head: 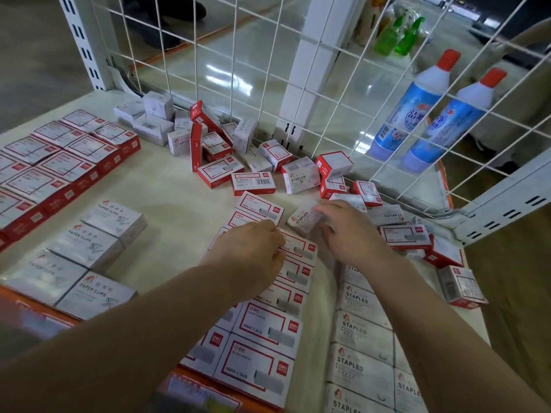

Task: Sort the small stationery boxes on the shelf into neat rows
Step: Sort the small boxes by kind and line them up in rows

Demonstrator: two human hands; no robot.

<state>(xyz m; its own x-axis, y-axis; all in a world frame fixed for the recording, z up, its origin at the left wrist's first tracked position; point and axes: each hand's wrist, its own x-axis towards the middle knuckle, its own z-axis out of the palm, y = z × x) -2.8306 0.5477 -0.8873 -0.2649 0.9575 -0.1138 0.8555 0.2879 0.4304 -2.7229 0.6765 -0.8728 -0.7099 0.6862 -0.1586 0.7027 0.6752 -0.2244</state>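
Observation:
My right hand point(348, 231) grips a white box marked STAPLES point(302, 217), held tilted just above the shelf point(167, 201). My left hand point(253, 248) rests with curled fingers on a row of red-and-white staple boxes point(268, 326) that runs toward me. A column of white STAPLES boxes point(360, 332) lies to the right of that row. White PAPER CLIPS boxes point(89, 257) sit in rows at the left. Red-edged boxes point(59, 162) form rows at the far left. A loose jumble of mixed boxes point(226, 150) lies along the back.
A white wire grid point(328, 70) closes the back and right of the shelf. Behind it stand two blue-and-white bottles with red caps point(417, 114) and green bottles point(396, 34). More loose boxes point(447, 263) lie at the right edge. An orange strip point(38, 311) lines the shelf front.

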